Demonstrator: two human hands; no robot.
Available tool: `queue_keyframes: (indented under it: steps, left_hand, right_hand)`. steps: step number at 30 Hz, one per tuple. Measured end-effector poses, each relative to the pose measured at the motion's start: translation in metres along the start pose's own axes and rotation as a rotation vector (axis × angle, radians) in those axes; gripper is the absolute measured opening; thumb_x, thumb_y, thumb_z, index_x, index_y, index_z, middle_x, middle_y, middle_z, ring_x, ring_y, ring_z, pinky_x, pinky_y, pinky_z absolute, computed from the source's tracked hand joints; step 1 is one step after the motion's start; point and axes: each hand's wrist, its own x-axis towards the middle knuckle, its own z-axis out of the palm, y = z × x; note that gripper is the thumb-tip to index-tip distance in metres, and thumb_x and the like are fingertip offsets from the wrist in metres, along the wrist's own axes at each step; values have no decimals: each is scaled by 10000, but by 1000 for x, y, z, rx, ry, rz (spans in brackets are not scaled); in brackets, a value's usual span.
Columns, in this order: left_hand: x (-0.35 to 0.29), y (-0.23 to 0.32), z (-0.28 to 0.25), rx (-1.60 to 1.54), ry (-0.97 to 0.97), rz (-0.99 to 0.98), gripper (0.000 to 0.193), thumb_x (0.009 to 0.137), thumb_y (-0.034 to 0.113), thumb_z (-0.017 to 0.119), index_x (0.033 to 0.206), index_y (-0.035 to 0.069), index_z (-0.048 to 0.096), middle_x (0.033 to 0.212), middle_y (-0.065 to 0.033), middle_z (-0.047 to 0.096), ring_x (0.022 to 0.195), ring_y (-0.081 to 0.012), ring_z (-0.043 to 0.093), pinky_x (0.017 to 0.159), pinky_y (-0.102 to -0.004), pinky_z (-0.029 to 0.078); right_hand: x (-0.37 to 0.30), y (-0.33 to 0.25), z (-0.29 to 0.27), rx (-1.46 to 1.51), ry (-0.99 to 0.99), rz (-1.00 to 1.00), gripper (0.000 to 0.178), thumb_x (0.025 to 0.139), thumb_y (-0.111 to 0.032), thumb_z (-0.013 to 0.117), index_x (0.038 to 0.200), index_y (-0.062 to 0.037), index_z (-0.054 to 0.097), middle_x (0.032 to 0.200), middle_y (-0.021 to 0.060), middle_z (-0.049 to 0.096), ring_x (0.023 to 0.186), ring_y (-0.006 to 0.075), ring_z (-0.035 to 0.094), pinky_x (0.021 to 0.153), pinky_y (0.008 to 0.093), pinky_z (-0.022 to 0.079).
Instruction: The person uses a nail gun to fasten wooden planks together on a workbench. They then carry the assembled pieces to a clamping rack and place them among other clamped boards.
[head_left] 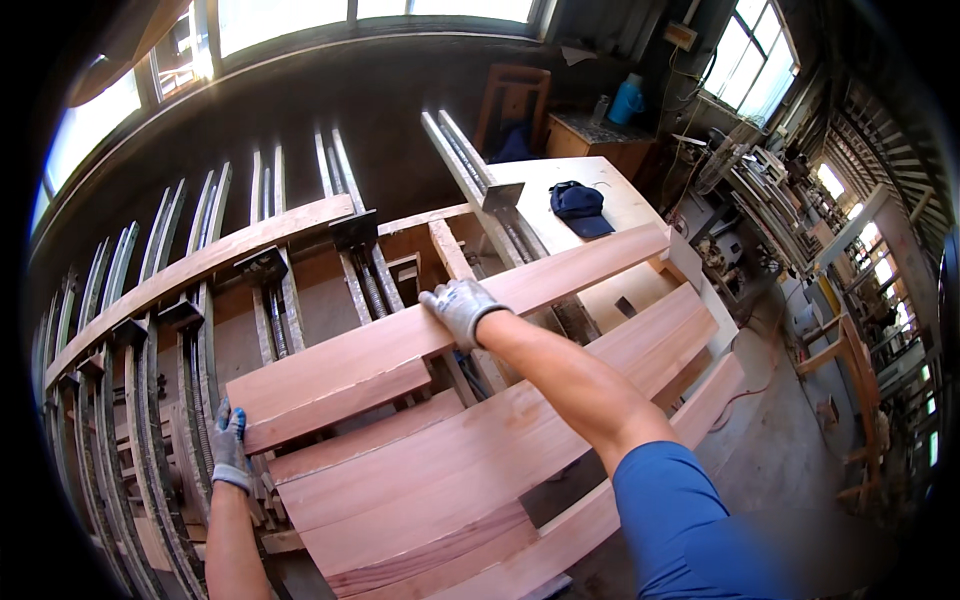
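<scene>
Both my hands wear grey work gloves. My right hand point(463, 310) is wrapped over the far edge of a long reddish wooden board point(540, 284). At that board's left end, my left hand point(231, 447) rests against the end with its fingers stretched up. A shorter strip point(345, 403) lies along the near side of the long board, with a pale line at the joint. Nearer to me lies a wide panel point(430, 460) of several boards set edge to edge, with a ragged left end. Another narrow board point(590, 520) lies closest to me.
Metal clamp bars point(270, 310) with screws stand in a row at the left and back. A pale beam point(200, 248) crosses them. On a light sheet point(535, 190) lies a dark blue cap point(580, 208). A blue jug point(627, 100) stands on a cabinet behind.
</scene>
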Motion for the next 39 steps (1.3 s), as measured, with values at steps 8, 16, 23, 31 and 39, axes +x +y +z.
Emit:
queue_keyframes:
  steps: [8, 16, 23, 31, 39]
  left_hand:
    - [-8, -1, 9, 130, -1, 23, 499, 1032, 100, 626, 1506, 3, 508, 1386, -67, 636, 1208, -175, 604, 1063, -311, 475]
    - [-33, -2, 73, 363, -55, 72, 449, 958, 312, 718, 1341, 82, 675, 818, 29, 566, 699, -116, 449, 635, -324, 442]
    - [-40, 14, 78, 314, 12, -11, 527, 990, 152, 709, 1488, 61, 563, 1148, -74, 744, 989, -156, 659, 900, -311, 536]
    - [-49, 16, 96, 151, 105, -68, 499, 976, 81, 706, 1457, 42, 580, 1159, -66, 719, 974, -118, 645, 859, -252, 530]
    - [-56, 33, 89, -58, 69, -187, 562, 999, 101, 687, 1528, 52, 502, 1334, -55, 656, 1122, -144, 628, 993, -263, 511]
  right_hand:
    - [-10, 8, 21, 59, -46, -14, 731, 702, -141, 862, 1365, -112, 556, 1287, 152, 663, 1220, 319, 639, 1022, 405, 517]
    - [-6, 38, 60, -49, -26, 75, 379, 826, -133, 782, 1179, -89, 651, 921, 133, 768, 791, 333, 765, 711, 470, 620]
    - [-21, 29, 35, -7, -111, 41, 1114, 564, -248, 966, 1521, -73, 424, 1309, 194, 641, 1238, 344, 612, 1077, 407, 483]
    - [-24, 27, 34, -5, -104, 81, 1071, 609, -175, 913, 1546, -73, 404, 1358, 200, 604, 1273, 351, 589, 1108, 413, 464]
    - [-20, 17, 41, 25, -76, 82, 1138, 577, -171, 962, 1559, -83, 393, 1359, 162, 605, 1279, 343, 577, 1117, 401, 452]
